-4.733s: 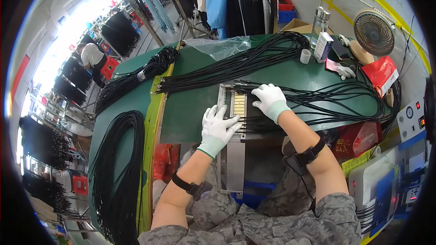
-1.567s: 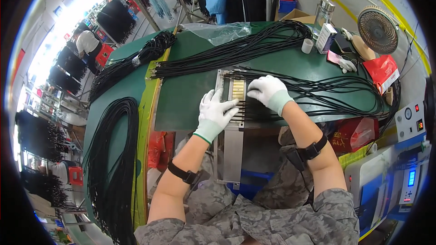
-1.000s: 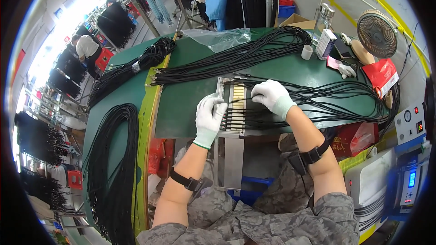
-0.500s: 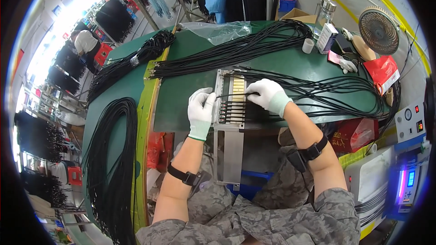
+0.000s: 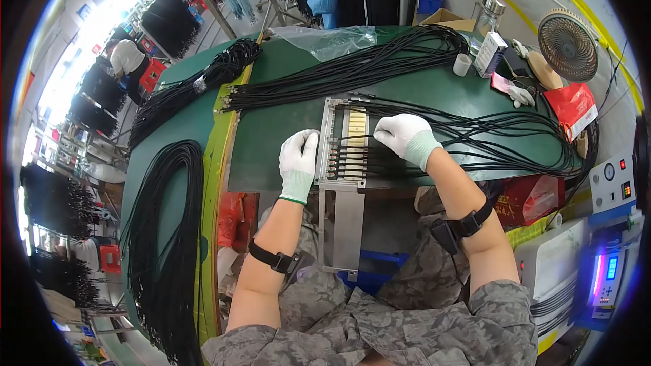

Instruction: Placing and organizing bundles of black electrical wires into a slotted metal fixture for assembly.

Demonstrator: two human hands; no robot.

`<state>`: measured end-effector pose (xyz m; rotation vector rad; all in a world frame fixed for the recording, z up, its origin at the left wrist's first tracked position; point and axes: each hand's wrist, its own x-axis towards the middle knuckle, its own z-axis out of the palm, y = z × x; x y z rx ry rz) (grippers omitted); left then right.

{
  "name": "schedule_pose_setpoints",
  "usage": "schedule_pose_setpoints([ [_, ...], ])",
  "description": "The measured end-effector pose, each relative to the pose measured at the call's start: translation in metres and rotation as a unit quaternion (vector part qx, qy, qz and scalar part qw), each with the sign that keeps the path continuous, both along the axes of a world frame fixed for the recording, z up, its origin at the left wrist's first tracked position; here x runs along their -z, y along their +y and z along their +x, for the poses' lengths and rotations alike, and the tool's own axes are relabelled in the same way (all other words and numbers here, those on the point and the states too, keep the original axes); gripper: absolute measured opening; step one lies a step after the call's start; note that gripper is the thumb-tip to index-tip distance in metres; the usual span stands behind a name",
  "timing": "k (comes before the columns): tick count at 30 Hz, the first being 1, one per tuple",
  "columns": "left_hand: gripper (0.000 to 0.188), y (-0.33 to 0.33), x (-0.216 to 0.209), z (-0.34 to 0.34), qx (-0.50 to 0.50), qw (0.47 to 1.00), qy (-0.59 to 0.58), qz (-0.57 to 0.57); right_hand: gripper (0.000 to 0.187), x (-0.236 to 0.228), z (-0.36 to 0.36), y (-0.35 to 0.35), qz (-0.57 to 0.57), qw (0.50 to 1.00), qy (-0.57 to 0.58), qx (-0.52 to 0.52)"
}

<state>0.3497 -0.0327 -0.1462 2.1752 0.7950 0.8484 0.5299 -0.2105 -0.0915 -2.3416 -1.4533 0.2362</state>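
A metal clamping fixture (image 5: 327, 142) with a row of pale yellow slots (image 5: 357, 122) stands at the table's front edge. Several black cables lie across its near part, their metal ends lined up along the left side. My right hand (image 5: 407, 137), in a white glove, pinches a black cable (image 5: 359, 137) just right of the slots. Left of the fixture is my left hand (image 5: 298, 157), also gloved, fingers drawn together by the metal frame. Whether anything small sits between those fingers is hidden. The held cable's far run passes behind my right hand.
Loose cables (image 5: 502, 125) spread right from the fixture. A long cable bundle (image 5: 346, 71) lies behind it, another cable bundle (image 5: 163, 196) at left. A fan (image 5: 568, 44), a glass bottle (image 5: 488, 13) and a red bag (image 5: 569, 105) stand at the back right.
The cable that stretched between both hands now lies over the fixture. My left hand has come away from its end, slightly left and down; my right hand has shifted a little right.
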Motion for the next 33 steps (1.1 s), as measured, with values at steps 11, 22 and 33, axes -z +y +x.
schedule_pose_setpoints([
  [11,0.028,0.001,-0.002,0.001,0.023,0.999,0.016,-0.023,0.024,-0.007,-0.004,0.005,-0.046,0.999,0.018,0.019],
  [22,0.028,-0.033,-0.027,0.012,0.141,0.943,0.161,0.257,0.022,0.003,-0.003,0.006,-0.005,0.999,-0.037,0.010],
  [33,0.028,-0.031,-0.015,0.013,0.162,0.950,0.127,0.233,0.013,0.031,0.019,0.026,0.000,0.986,-0.151,0.076],
])
